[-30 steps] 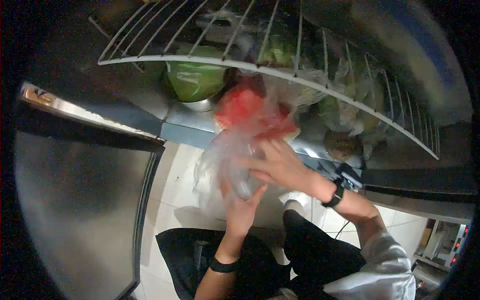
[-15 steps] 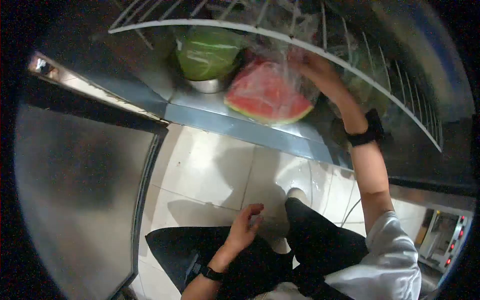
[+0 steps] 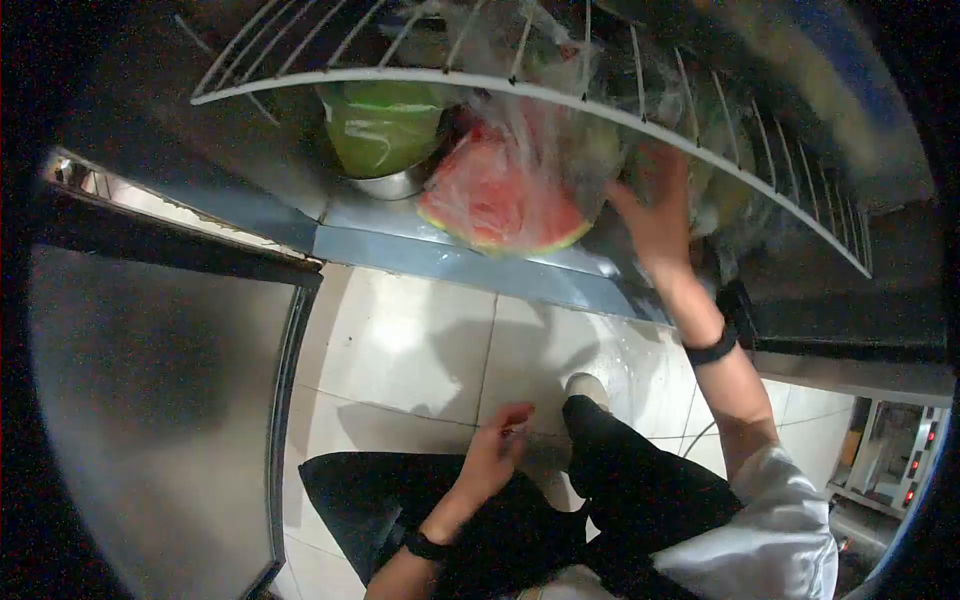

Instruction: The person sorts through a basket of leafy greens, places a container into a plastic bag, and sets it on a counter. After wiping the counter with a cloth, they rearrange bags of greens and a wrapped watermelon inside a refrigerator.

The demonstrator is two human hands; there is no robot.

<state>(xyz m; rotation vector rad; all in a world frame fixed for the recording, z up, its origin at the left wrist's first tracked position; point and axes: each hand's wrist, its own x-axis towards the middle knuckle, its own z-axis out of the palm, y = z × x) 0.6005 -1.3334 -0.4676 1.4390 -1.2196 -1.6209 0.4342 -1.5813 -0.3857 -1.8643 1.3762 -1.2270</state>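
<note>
My right hand (image 3: 655, 215) reaches in under the wire shelf, thumb spread from the fingers, with nothing visible in its grasp; part of its fingers is behind the shelf's rim and blurred. Just left of it sits a cut watermelon wedge (image 3: 490, 200), red flesh up, covered in clear plastic wrap. Further left, a green plastic-covered item (image 3: 383, 130) rests on a round metal bowl (image 3: 392, 185). To the right of my hand, pale greenish things in clear plastic bags (image 3: 715, 195) are hard to make out. My left hand (image 3: 493, 455) hangs over my lap, fingers loosely bent and apart, touching none of these things.
The white wire shelf (image 3: 400, 75) spans the top of the open fridge compartment, with plastic bags on it. A metal door (image 3: 160, 400) stands open at left. Below the metal sill (image 3: 420, 257) is a tiled floor (image 3: 400, 330). Equipment with red lights (image 3: 900, 460) stands at right.
My right hand has drawn back from behind the watermelon wedge to its right side, and its fingers have spread. The view has shifted slightly. My left hand stays almost in place.
</note>
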